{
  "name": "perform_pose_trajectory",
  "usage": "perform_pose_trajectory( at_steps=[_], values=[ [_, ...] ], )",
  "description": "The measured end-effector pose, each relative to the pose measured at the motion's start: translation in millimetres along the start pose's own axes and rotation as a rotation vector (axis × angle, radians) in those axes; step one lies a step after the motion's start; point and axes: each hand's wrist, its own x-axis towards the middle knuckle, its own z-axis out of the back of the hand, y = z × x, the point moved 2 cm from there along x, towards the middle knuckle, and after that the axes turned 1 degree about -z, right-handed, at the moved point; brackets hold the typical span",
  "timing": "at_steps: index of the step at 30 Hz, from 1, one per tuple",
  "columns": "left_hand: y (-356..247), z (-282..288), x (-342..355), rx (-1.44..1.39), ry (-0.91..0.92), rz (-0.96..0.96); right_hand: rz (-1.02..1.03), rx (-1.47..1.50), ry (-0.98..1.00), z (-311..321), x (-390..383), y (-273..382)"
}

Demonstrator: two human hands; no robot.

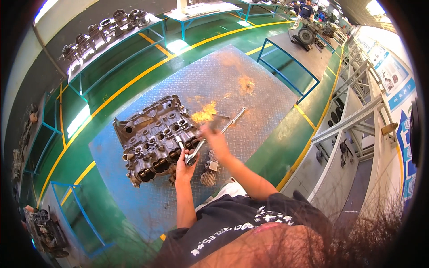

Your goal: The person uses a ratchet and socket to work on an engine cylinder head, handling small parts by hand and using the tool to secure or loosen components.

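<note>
A ratchet wrench (192,157) rests in my left hand (184,169), whose fingers are wrapped round its head end. A bright socket extension (179,141) points from there toward the engine cylinder head (156,134), a dark metal casting with several round openings. By the far end of the ratchet handle is my right hand (214,140). Its fingers are smeared by motion, so whether they grip the handle is unclear. Beyond it on the table lies a long steel bar wrench (237,117). A small cast metal part (210,172) lies close to my body, between my forearms.
The blue tread-plate table (268,89) carries orange stains. Engine parts (107,29) crowd a bench at the back left. A blue-framed bench (290,53) stands at the back right, with a person (306,11) beyond. Grey metal racks (357,116) line the right side.
</note>
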Motion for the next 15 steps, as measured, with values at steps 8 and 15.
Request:
perform_pose_trajectory(
  at_steps=[8,15],
  values=[
    [-0.2,-8.8,-7.9,0.277,-0.117,0.041,0.310,0.083,-0.266,-7.0,9.0,-30.1],
    [10.4,9.8,10.9,0.124,0.117,-0.059,0.473,-0.571,0.277,-76.9,-23.3,20.1]
  ],
)
